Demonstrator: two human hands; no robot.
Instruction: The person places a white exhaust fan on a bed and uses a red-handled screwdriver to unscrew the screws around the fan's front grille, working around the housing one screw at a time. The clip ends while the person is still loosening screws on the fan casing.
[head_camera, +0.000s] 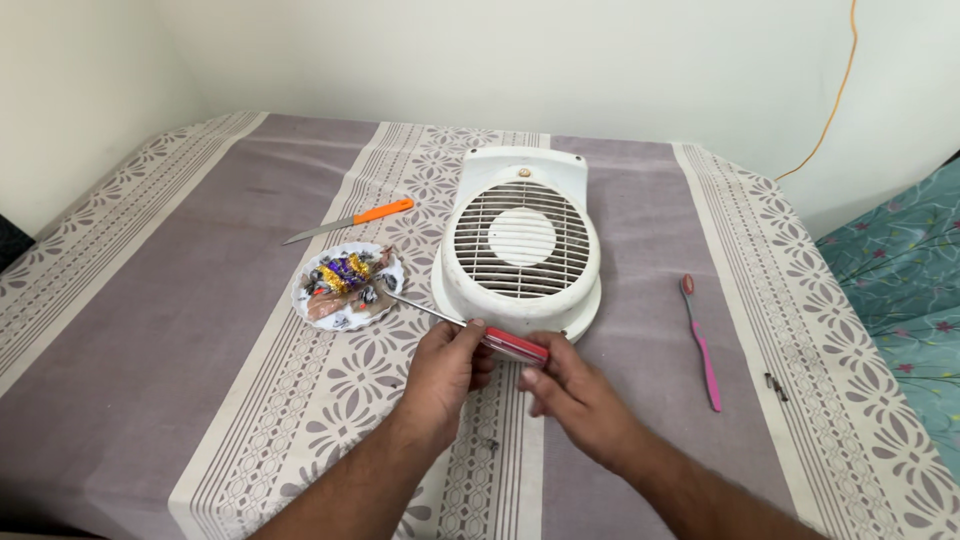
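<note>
Both the left hand (445, 365) and right hand (570, 390) are clamped on a red-handled screwdriver (480, 332) near the bench's front edge, so a steady two-handed grip should keep its tip clear of the white fan housing (520, 240).

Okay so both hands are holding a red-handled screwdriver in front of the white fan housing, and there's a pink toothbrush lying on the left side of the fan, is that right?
Not quite. The pink toothbrush lies to the right of the white fan housing, not the left, as the head view shows. The rest holds: the left hand and right hand both hold the red-handled screwdriver in front of the fan housing.
</note>
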